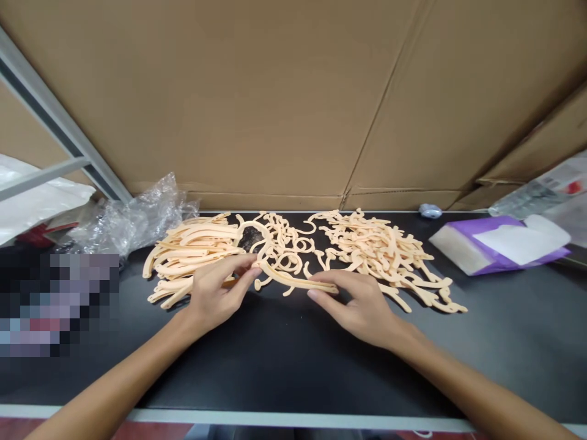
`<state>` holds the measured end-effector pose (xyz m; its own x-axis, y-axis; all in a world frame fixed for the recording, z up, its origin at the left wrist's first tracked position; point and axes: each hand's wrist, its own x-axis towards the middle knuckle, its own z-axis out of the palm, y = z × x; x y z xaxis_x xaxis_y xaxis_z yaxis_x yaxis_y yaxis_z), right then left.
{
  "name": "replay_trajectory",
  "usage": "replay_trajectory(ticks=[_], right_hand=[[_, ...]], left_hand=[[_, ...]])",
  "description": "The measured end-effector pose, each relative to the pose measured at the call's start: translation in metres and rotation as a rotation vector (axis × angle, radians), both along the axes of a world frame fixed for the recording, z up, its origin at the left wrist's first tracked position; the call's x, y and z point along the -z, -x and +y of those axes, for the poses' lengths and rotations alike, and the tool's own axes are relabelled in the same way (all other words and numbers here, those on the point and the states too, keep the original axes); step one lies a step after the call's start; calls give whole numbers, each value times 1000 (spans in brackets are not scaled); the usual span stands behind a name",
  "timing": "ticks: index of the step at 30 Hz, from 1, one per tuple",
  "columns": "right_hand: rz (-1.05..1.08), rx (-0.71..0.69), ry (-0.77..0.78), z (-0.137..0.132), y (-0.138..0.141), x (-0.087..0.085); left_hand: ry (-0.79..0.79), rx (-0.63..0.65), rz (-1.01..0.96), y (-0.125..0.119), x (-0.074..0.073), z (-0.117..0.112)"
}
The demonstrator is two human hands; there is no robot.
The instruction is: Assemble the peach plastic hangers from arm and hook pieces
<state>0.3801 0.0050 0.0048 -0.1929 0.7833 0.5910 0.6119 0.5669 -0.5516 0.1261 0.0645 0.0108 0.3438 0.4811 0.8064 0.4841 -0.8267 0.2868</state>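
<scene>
Between my two hands is a peach-coloured curved plastic hanger arm (293,281), raised above the black tabletop. My left hand (220,287) pinches its left end, where a curved hook-like part shows just above the fingers. Its right end sits between the thumb and fingers of my right hand (355,302). Behind my left hand lies a pile of long curved arms (202,238). Small hook-shaped pieces (288,244) are scattered in the middle. A heap of shorter curved pieces (385,250) spreads beyond my right hand.
Crumpled clear plastic wrap (137,214) lies at the back left, beside a metal frame post (68,122). A purple tissue pack (504,244) stands on the right. Cardboard (275,104) walls off the back of the black table (275,366). A pixelated patch covers the left side.
</scene>
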Motion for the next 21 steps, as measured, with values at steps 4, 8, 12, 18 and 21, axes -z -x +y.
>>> replay_trajectory(ticks=[4, 8, 12, 18, 21], right_hand=[[-14, -6, 6, 1, -1, 5], [92, 56, 141, 4, -9, 3], [199, 120, 220, 8, -15, 0], [197, 151, 288, 11, -25, -7], [62, 116, 216, 10, -28, -10]], left_hand=[[58, 10, 2, -2, 5, -5], [121, 37, 45, -3, 3, -9], [84, -6, 102, -2, 1, -7], [-26, 17, 168, 1, 5, -1], [-26, 90, 204, 1, 6, -2]])
